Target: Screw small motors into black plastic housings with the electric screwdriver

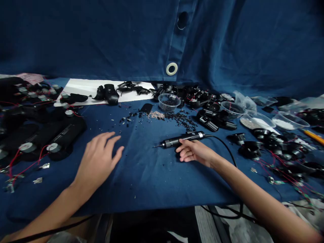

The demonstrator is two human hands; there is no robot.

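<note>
Your left hand (97, 158) lay palm down and empty on the navy cotton cloth covering the counter (141, 182), its fingers spread wide and slightly arched, with your forearm angled in from the lower left. Your right arm reached in from the lower right, and your right hand (193, 151) lay on its side, half open, with its slightly curled fingers (183, 149) touching the underside of a slim matte-black electric screwdriver (182, 139). You could not tell from this view how firmly that hand held it. The screwdriver lay nearly level just above your right hand, its thin metal bit pointing left, and a flexible black cord (224, 145) curved away from its rear end. Ahead of it, small black plastic fragments (179, 118) and a mound of pale granules (155, 115) were strewn across the cloth, near a clear plastic bowl of dark granules (168, 102). To your left lay black cylindrical motor units (66, 130) with grey metal caps and thin red wires. To your right, glossy black plastic parts (274, 148) were tangled with red wires, and a deep-blue fabric curtain (126, 37) hung behind everything.
</note>
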